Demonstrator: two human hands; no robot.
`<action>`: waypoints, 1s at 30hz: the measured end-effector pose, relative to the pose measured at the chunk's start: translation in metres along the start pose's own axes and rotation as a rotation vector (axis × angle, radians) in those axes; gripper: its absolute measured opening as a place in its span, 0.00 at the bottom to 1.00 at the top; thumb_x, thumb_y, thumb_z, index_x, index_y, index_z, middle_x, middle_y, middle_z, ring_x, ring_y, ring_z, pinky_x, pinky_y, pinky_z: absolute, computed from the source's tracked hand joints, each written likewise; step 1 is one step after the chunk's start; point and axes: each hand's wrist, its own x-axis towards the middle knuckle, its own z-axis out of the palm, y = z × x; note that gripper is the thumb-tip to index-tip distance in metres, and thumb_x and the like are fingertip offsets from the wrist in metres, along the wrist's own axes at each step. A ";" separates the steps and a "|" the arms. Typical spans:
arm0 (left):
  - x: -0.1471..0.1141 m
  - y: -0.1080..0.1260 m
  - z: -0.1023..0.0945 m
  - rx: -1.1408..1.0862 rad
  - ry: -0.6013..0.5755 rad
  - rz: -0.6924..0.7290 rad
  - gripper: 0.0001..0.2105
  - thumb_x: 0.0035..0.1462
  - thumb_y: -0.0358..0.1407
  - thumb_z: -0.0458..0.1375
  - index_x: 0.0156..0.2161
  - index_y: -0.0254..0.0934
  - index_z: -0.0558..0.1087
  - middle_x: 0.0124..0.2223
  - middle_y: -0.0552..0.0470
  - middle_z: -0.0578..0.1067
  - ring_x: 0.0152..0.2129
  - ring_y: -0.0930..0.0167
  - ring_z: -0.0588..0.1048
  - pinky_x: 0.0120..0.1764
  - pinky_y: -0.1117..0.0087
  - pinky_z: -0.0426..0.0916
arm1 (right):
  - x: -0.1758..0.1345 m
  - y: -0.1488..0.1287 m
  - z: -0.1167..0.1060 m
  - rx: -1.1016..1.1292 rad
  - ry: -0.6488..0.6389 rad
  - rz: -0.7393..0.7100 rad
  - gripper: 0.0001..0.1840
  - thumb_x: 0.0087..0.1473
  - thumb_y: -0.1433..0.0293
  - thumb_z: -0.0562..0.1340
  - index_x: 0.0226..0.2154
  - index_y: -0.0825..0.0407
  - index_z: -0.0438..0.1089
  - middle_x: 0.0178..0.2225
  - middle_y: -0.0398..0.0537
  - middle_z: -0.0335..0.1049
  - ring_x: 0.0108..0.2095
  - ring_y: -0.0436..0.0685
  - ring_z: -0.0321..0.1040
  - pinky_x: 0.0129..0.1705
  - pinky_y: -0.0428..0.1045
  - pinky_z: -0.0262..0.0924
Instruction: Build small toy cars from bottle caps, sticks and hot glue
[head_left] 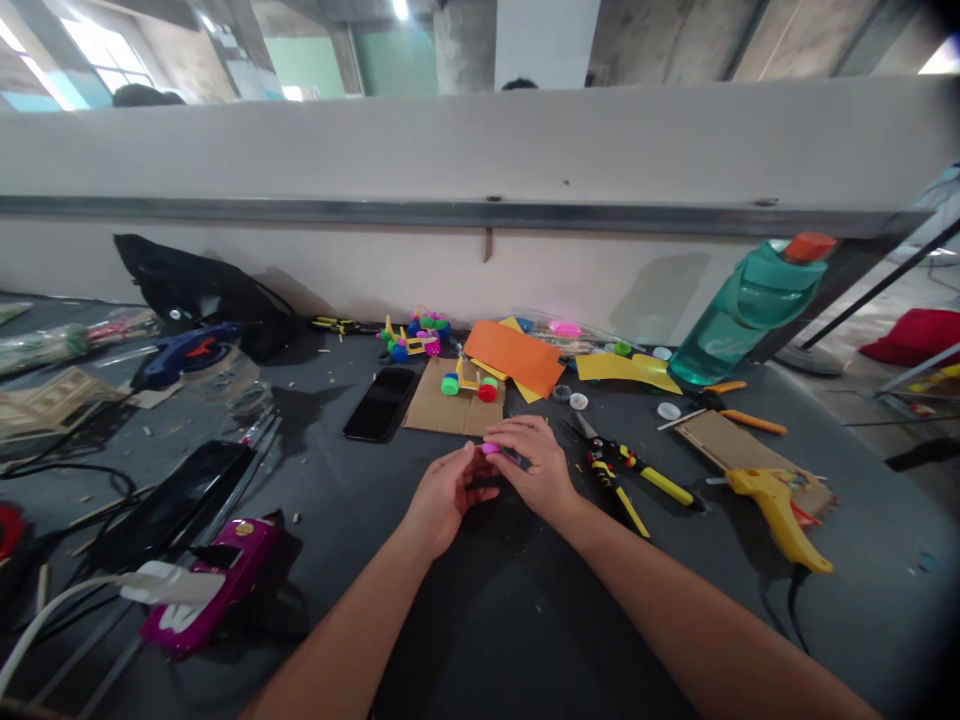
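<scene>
A small pink piece (490, 449), possibly a bottle cap, is held between both hands over the dark table. My left hand (444, 498) pinches it with thumb and fingertip, the other fingers curled below. From the opposite side my right hand (538, 468) grips the same piece, its fingers partly covering it. Just beyond them lies a cardboard sheet (431, 405), with a small yellow toy frame (471, 378) on it that has green and red wheels. Pliers with yellow and black handles (622, 475) lie right of my right hand.
A black phone (381, 403) lies left of the cardboard. Orange paper (514, 355) and a toy car (409, 342) are behind it. To the right are a yellow glue gun (776, 505) and a teal bottle (750, 310); a purple power strip (244, 570) with cables is at left.
</scene>
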 end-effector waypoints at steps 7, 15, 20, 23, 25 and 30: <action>0.000 0.000 0.000 -0.023 0.034 -0.008 0.08 0.47 0.37 0.64 0.32 0.33 0.74 0.30 0.52 0.73 0.27 0.73 0.72 0.29 0.71 0.72 | -0.001 -0.002 0.000 0.016 -0.041 -0.018 0.08 0.51 0.66 0.62 0.37 0.44 0.73 0.39 0.44 0.75 0.43 0.57 0.67 0.49 0.58 0.58; 0.000 0.001 0.000 -0.020 -0.001 -0.019 0.09 0.49 0.38 0.63 0.32 0.32 0.75 0.30 0.50 0.74 0.28 0.73 0.73 0.28 0.72 0.71 | -0.001 -0.003 0.000 -0.002 -0.018 -0.001 0.06 0.51 0.68 0.62 0.34 0.45 0.73 0.38 0.44 0.75 0.44 0.56 0.66 0.49 0.58 0.58; 0.001 0.000 -0.002 -0.027 -0.004 -0.019 0.08 0.48 0.35 0.63 0.33 0.32 0.74 0.30 0.50 0.74 0.27 0.74 0.72 0.28 0.72 0.72 | -0.001 -0.004 -0.001 0.002 -0.030 -0.011 0.09 0.50 0.67 0.62 0.38 0.45 0.72 0.38 0.44 0.75 0.44 0.57 0.65 0.49 0.58 0.58; 0.001 0.000 -0.002 -0.024 -0.012 -0.018 0.08 0.48 0.35 0.63 0.33 0.31 0.74 0.30 0.50 0.74 0.27 0.74 0.72 0.28 0.72 0.72 | -0.001 -0.005 -0.001 0.002 -0.017 0.004 0.09 0.49 0.67 0.64 0.36 0.46 0.71 0.38 0.44 0.74 0.45 0.58 0.65 0.49 0.58 0.58; 0.001 0.000 -0.002 -0.022 -0.017 -0.024 0.08 0.49 0.36 0.63 0.32 0.31 0.74 0.29 0.50 0.74 0.27 0.73 0.73 0.28 0.72 0.72 | -0.001 -0.004 -0.001 -0.002 -0.010 0.011 0.05 0.50 0.67 0.63 0.34 0.46 0.71 0.38 0.44 0.74 0.45 0.58 0.64 0.49 0.58 0.58; 0.002 0.000 -0.003 -0.006 -0.035 -0.038 0.09 0.50 0.38 0.62 0.32 0.31 0.74 0.29 0.49 0.74 0.27 0.73 0.73 0.28 0.72 0.72 | -0.002 -0.001 -0.002 -0.019 -0.028 -0.023 0.04 0.52 0.66 0.62 0.32 0.46 0.73 0.38 0.44 0.75 0.44 0.57 0.65 0.50 0.57 0.57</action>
